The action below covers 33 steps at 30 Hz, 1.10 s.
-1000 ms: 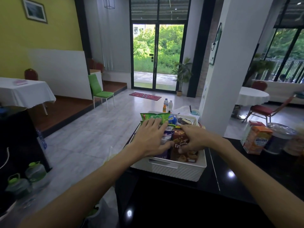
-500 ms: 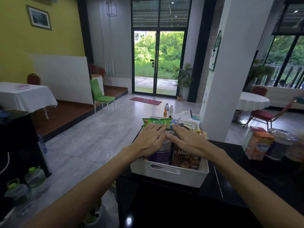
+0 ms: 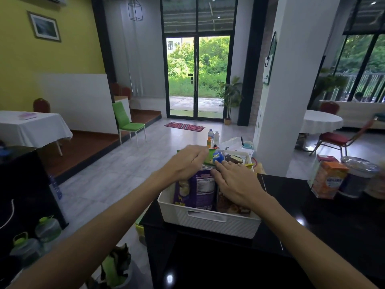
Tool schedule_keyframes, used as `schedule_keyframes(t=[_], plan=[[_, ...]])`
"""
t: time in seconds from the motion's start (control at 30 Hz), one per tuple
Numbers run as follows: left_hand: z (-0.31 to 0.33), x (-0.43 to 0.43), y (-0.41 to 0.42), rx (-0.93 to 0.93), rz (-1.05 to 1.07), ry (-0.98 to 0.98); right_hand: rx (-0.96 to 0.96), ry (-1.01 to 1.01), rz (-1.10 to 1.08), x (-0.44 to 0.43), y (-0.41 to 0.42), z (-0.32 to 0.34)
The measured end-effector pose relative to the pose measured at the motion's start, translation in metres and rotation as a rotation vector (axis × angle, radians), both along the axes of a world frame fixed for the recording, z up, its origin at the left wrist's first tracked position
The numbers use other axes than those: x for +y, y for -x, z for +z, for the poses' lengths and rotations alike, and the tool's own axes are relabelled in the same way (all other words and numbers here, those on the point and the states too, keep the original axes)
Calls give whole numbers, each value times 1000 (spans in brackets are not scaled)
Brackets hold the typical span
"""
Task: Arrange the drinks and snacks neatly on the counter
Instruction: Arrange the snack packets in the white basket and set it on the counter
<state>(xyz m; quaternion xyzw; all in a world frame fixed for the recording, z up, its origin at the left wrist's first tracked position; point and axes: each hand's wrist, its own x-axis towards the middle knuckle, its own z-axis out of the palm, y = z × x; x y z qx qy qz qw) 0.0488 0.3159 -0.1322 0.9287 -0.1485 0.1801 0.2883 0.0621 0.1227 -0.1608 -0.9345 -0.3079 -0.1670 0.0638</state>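
Head view, the only one. Task looks partway done. The white basket [image 3: 208, 224] sits on the black counter [image 3: 312, 236] near its left end, packed with snacks standing upright: purple bag [image 3: 198, 188] front left, brown bag [image 3: 227, 203] just beside it on the right, green bag [image 3: 210, 157] and a blue packet [image 3: 217, 158] behind them. Rows look tidy enough, so I judge I'm only straightening tops.

Left to do, as I read it: the orange box [image 3: 329, 180] and the lidded jar [image 3: 358, 180] stand touching each other at the counter's right, well apart from the basket and not lined up with anything. Small bottles [image 3: 210, 134] show beyond the basket; can't tell what they stand on, but it seems not to be this counter, so the drinks may need bringing over.

Hands: my left hand [image 3: 185, 163] is over the back left of the basket, fingers curled down round the top edge of the purple bag, gripping it. It is motion-blurred, so the exact finger placement is unclear. My right hand [image 3: 237, 184] is spread flat, fingers nearly straight, palm resting on top of the brown bag, fingertips reaching the blue packet. It grasps nothing, just presses down.
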Motion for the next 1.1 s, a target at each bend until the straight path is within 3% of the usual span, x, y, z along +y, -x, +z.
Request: schedule_keyframes(t=[0.1, 0.23, 0.37, 0.47, 0.67, 0.87, 0.97, 1.1], plan=[[18, 11, -27, -29, 179, -274, -9, 1, -3, 0, -2, -4], [41, 28, -63, 261, 240, -530, -8, -29, -2, 0, -4, -6], [47, 31, -82, 599, 173, -482, 48, -81, 16, 0, -5, -1], [40, 30, -91, 667, 173, -497, 52, -166, 29, 1, -3, 0], [53, 39, -98, 624, 175, -378, -23, -221, -18, -1, -3, -1], [81, 50, -90, 237, 235, -339, -40, -212, 1, 0, -5, -2], [89, 48, -84, 107, 173, -378, -51, -212, -1, 1, -5, -4], [95, 40, -76, 105, 133, -519, -45, -214, -1, 2, -4, -3]])
